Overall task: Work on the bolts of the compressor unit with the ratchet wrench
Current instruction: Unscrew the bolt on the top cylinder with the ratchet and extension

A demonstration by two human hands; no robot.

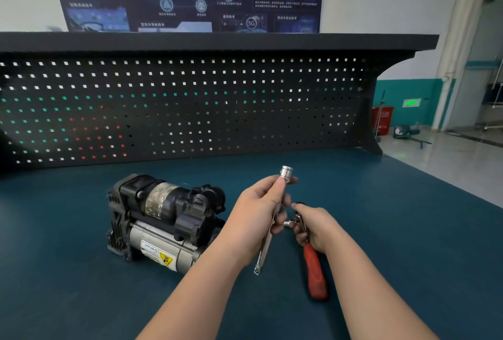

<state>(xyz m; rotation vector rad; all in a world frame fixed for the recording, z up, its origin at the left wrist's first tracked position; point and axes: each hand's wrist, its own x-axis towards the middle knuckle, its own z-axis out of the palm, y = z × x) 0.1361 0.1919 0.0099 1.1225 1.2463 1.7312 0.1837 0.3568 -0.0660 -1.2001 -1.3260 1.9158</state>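
2 hands raised | left hand grips extension bar | right hand grips ratchet wrench

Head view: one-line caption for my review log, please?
Left hand holds socket extension bar, right hand grips red-handled ratchet wrench, beside compressor unit.

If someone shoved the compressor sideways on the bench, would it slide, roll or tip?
The compressor looks like dense metal, so probably heavy for its size. It lies low and wide on the bench mat, so tipping seems unlikely; its blocky end should stop rolling.
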